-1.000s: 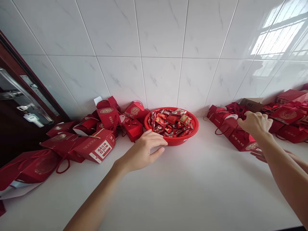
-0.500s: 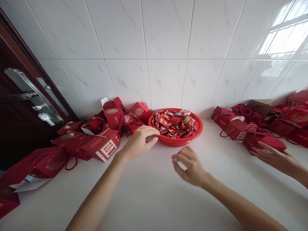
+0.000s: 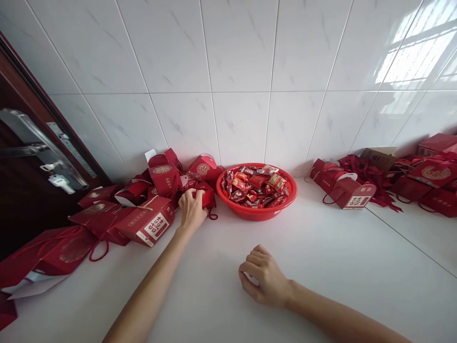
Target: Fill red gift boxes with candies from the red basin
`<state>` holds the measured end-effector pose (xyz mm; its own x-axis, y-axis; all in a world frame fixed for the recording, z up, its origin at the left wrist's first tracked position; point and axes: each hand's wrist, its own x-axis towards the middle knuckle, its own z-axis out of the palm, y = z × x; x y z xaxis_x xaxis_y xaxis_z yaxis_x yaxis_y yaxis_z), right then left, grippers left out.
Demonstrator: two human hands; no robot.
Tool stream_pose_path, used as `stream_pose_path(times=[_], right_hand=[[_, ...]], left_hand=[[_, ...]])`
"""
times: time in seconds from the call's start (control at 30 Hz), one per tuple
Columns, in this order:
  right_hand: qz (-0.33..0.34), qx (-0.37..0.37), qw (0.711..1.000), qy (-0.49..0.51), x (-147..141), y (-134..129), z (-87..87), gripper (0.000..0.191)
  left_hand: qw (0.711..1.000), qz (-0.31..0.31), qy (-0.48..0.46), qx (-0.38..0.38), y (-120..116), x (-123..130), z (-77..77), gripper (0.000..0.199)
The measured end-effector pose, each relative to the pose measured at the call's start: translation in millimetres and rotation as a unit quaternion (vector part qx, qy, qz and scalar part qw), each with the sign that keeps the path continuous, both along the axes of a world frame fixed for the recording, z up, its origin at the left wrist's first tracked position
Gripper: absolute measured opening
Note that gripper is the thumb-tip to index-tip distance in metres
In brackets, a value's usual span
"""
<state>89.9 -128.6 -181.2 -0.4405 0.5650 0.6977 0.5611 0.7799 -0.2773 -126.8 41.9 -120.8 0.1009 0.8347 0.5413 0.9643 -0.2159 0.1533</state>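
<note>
My left hand reaches to the left of the candy basket, its fingers closed round a small red gift box with a cord loop lying on the table. Part of that box is hidden behind the fingers. My right hand is held over the white table in front of the basket, fingers curled in and thumb bent towards them; no object shows in it. The round red plastic basket stands against the wall, full of small wrapped candies.
Several red gift boxes are heaped on the left, beside a dark door with a metal handle and keys. More red boxes and dark red ribbons lie on the right. A tiled wall backs the white table.
My left hand has moved left from the basket's rim and closed on a gift box. My right hand has come nearer. Another person's hand and a red box at the right are gone from view.
</note>
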Motion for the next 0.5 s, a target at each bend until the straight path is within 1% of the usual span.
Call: stream_pose_path(times=[0.07, 0.17, 0.23, 0.27, 0.33, 0.4, 0.5], right_hand=[[-0.001, -0.006, 1.0, 0.003, 1, 0, 0.2, 0.016], [-0.003, -0.01, 1.0, 0.014, 2, 0, 0.9, 0.016], [-0.004, -0.014, 1.0, 0.019, 3, 0, 1.4, 0.016], [-0.004, -0.017, 1.0, 0.022, 3, 0, 1.6, 0.016], [-0.004, -0.023, 0.999, 0.027, 4, 0, 2.0, 0.016], [-0.003, -0.025, 0.999, 0.031, 4, 0, 2.9, 0.016], [-0.002, -0.023, 0.999, 0.037, 7, 2, 7.1, 0.015]], left_hand=[[1.0, -0.007, -0.003, 0.014, 0, 2, -4.6, 0.04], [0.998, -0.033, -0.027, 0.043, 3, -2, -6.1, 0.024], [0.993, -0.06, -0.068, 0.072, 7, -7, -4.3, 0.015], [0.989, -0.073, -0.096, 0.09, 10, -10, -2.5, 0.016], [0.977, -0.092, -0.151, 0.123, 14, -15, 3.2, 0.023], [0.968, -0.094, -0.184, 0.143, 17, -21, 12.5, 0.029], [0.951, -0.094, -0.237, 0.173, 11, -27, 33.8, 0.03]])
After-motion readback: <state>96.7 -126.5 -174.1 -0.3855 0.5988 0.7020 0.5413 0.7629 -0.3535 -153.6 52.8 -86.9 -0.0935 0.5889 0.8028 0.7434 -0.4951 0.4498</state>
